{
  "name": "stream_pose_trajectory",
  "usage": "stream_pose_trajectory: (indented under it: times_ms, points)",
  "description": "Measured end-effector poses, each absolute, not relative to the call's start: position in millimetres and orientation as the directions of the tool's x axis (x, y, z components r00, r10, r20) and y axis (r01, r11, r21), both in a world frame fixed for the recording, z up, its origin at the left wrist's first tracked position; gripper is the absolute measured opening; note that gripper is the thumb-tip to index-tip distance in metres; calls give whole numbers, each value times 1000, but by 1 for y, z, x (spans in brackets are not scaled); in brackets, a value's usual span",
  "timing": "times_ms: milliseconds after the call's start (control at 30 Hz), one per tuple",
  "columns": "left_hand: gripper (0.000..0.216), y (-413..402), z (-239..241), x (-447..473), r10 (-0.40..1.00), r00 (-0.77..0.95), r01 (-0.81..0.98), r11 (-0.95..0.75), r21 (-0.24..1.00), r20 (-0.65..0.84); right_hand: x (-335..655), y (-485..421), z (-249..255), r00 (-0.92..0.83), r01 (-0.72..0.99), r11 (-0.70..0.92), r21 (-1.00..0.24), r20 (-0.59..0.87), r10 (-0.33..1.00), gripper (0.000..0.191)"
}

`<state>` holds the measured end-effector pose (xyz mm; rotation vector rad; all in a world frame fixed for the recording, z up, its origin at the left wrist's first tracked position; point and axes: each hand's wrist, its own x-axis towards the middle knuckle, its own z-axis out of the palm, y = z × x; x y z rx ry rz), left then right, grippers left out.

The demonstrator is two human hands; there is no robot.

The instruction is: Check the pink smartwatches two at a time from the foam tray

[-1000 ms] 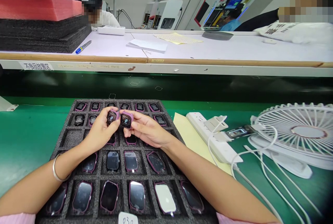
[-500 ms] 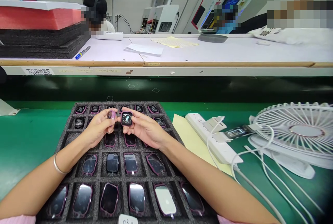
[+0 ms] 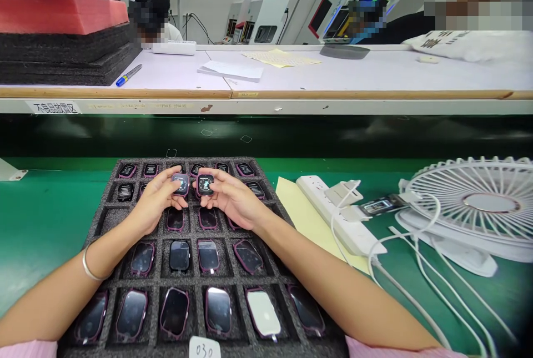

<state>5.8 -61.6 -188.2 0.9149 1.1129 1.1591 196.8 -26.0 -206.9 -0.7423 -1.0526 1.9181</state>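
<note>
My left hand (image 3: 156, 200) holds a purple-edged smartwatch case (image 3: 180, 185) between thumb and fingers, its lit screen facing me. In my right hand (image 3: 231, 197) is a second purple smartwatch case (image 3: 205, 185), also with a lit dial on its screen. The two watches are side by side with a small gap, above the far half of a dark foam tray (image 3: 194, 278). Strapless watch cases such as this dark-screened one (image 3: 175, 313) lie in the tray's compartments. Those in the far rows show lit text. One near case (image 3: 264, 313) has a whitish face.
A handwritten white label (image 3: 204, 348) is at the tray's near edge. To the right are yellow paper (image 3: 300, 211), a white power strip (image 3: 337, 216), cables and a white fan (image 3: 478, 202). A raised shelf (image 3: 166, 77) crosses behind, with foam stacks (image 3: 62, 47); people sit beyond.
My left hand has turned its watch from edge-on to screen facing me, so its lit dial shows. The right-hand watch stays almost in place. The whole view has shifted slightly.
</note>
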Motion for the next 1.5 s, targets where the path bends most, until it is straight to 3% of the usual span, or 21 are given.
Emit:
stream_pose_trajectory:
  times_ms: [400, 767, 1500]
  points:
    - [35, -65, -190, 5, 987, 131, -231, 122, 965, -93, 196, -30, -210, -482, -279, -127, -952, 24, 876, 36]
    - [33, -67, -189, 6, 987, 143, -230, 108, 967, -77, 196, -31, -210, -488, -274, -119, -954, 31, 872, 32]
    - [40, -66, -192, 10, 992, 117, -201, 72, 977, -49, 195, -30, -213, -475, -273, -64, -960, 76, 877, 45]
